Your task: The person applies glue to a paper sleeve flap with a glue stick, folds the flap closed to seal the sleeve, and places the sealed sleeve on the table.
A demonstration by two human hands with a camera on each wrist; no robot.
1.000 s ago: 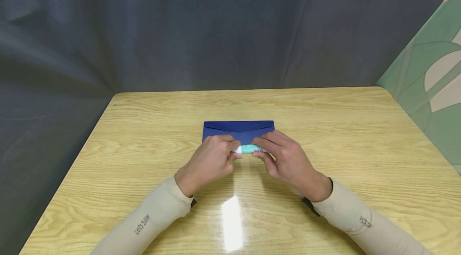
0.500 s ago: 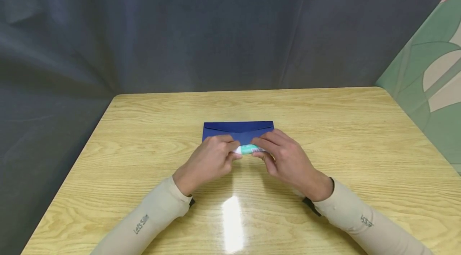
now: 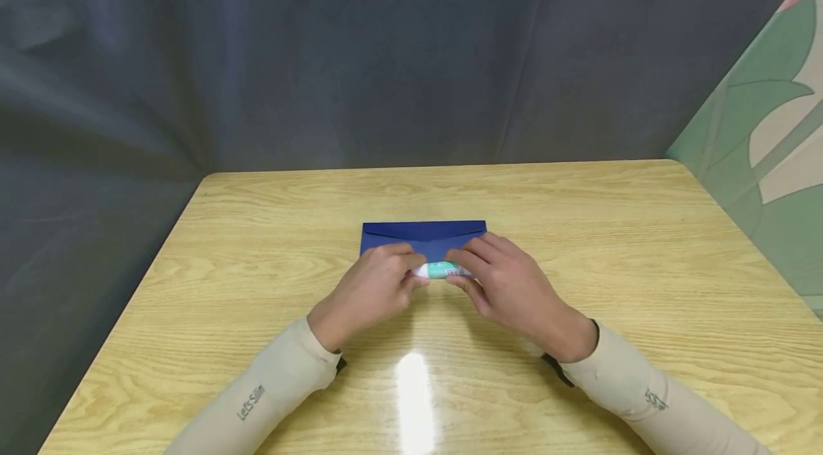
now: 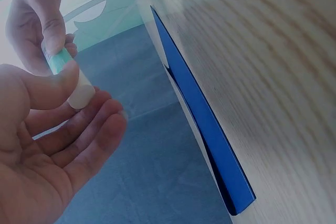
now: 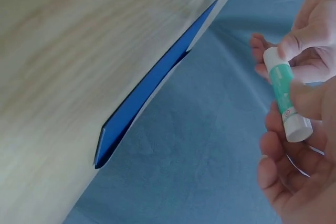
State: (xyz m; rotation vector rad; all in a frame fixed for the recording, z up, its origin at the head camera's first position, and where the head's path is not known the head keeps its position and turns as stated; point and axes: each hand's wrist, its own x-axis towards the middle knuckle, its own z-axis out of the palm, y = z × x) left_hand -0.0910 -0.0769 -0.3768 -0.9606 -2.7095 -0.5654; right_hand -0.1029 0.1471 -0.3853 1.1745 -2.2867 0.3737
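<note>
A white and mint-green glue stick (image 3: 440, 269) is held level between both hands, above the table in front of a dark blue envelope (image 3: 424, 232). My left hand (image 3: 373, 283) pinches its white cap end between thumb and fingers. The other end, the green body, is pinched by my right hand (image 3: 514, 288). In the right wrist view the glue stick (image 5: 283, 90) shows its whole length, with the cap on. The envelope lies flat, flap side up, its near part hidden behind the hands in the head view.
The wood-grain table (image 3: 270, 219) stretches out on all sides of the envelope. A dark grey curtain (image 3: 360, 55) hangs behind and to the left. On the right is a green leaf-patterned cloth (image 3: 739, 148).
Both hands keep their grip on the glue stick, nearly still. The whole scene sits slightly lower in the head view.
</note>
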